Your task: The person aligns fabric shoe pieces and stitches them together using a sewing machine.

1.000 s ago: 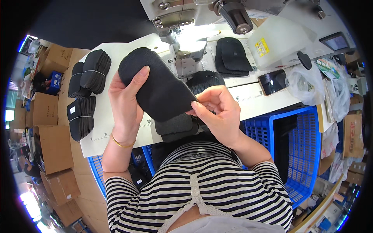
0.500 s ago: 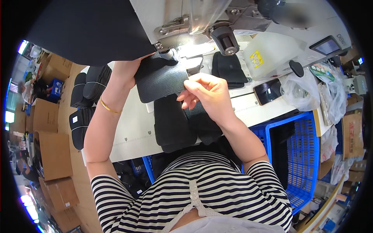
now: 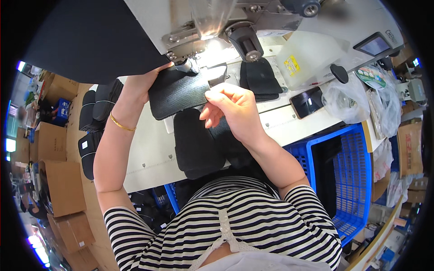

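Note:
A black fabric piece [image 3: 177, 95] with rounded corners and a textured, shiny face lies under the needle area of a sewing machine [image 3: 184, 63]. My right hand [image 3: 235, 108] pinches its right edge between thumb and forefinger, the other fingers curled. At its left edge my left hand [image 3: 139, 86] grips it, a finger reaching along the far side towards the presser foot; the machine's dark panel and the fabric hide most of these fingers. Just below, stacked black fabric pieces [image 3: 196, 147] lie at the table's near edge, partly under my right hand.
More black pieces [image 3: 260, 77] lie right of the needle. Tied black bundles [image 3: 92, 108] sit at the table's left end. A phone [image 3: 307, 103] and a clear plastic bag [image 3: 346, 103] are on the right, above a blue crate [image 3: 366, 180]. Cardboard boxes [image 3: 63, 185] stand left.
The view has shifted slightly, so the machine and table sit further left. The fabric's near edge is tilted a little more; both hands keep their places on it.

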Demonstrator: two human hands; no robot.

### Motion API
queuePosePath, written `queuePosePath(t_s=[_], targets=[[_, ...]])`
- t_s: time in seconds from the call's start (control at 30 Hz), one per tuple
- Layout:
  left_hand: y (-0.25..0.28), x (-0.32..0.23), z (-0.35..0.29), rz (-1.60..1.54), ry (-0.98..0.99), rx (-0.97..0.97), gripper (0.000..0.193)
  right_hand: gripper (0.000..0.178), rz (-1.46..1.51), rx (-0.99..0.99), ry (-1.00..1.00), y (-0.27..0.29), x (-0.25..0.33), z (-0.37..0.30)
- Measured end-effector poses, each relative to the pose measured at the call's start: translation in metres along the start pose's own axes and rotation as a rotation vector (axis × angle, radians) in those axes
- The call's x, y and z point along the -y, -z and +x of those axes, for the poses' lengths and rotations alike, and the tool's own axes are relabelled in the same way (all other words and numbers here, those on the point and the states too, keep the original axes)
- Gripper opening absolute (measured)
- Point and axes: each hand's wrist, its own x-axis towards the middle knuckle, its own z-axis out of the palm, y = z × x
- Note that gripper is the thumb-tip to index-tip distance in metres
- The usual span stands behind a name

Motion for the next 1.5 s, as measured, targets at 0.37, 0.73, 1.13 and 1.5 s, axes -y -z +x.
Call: queuePosePath(t_s=[0.37,0.73,1.13,1.5], targets=[[-0.016,0.010,-0.081,0.563,-0.984,0.115,0.037,0.019,-0.054,-0.014,0.046,0.000,-0.008,-0.003],[-0.019,0.019,-0.086,0.885,-1.398,0.002,0.031,0.032,0.213,0.060,0.107,-0.020,-0.026,-0.018],[-0.005,0.018,-0.069,0.911,-1.491,0.063,0.036,0.040,0.331,0.069,0.154,-0.044,-0.031,-0.020],[-0.010,0.016,-0.049,0.928,-1.524,0.012,0.033,0.047,0.430,0.043,0.107,-0.042,-0.033,-0.002]])
